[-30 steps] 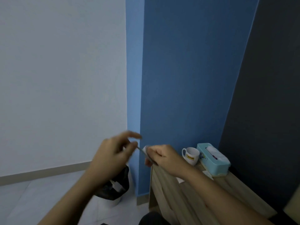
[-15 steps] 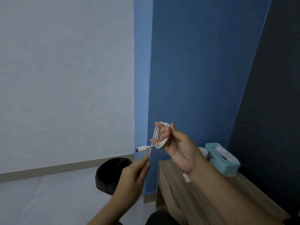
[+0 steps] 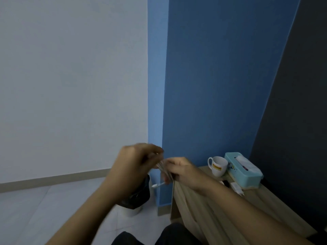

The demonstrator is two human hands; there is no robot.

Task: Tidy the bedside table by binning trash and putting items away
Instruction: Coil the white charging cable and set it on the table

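**Cable being coiled above the table's near corner**

The wooden bedside table (image 3: 261,198) runs along the blue wall, with a bin lined in a black bag (image 3: 139,197) on the floor just beside its left end. At the table's far end stands a teal tissue box (image 3: 244,172), and a white mug (image 3: 218,166) sits just to its left. The mug carries a yellow label with dark lettering, too small to read with confidence. A white charger plug (image 3: 236,187) lies in front of the box, near a small dark item I cannot identify.

Both hands meet over the near corner. The right hand (image 3: 182,171) is closed around a bundle of white cable (image 3: 163,169), whose connector end (image 3: 155,185) dangles below it (blurred by motion). The left hand (image 3: 136,165) is curled against the bundle; whether it pinches a strand cannot be told.

The step looks like winding the cable for storage. Next comes tucking in the loose end so the coil holds, then finding it a place.
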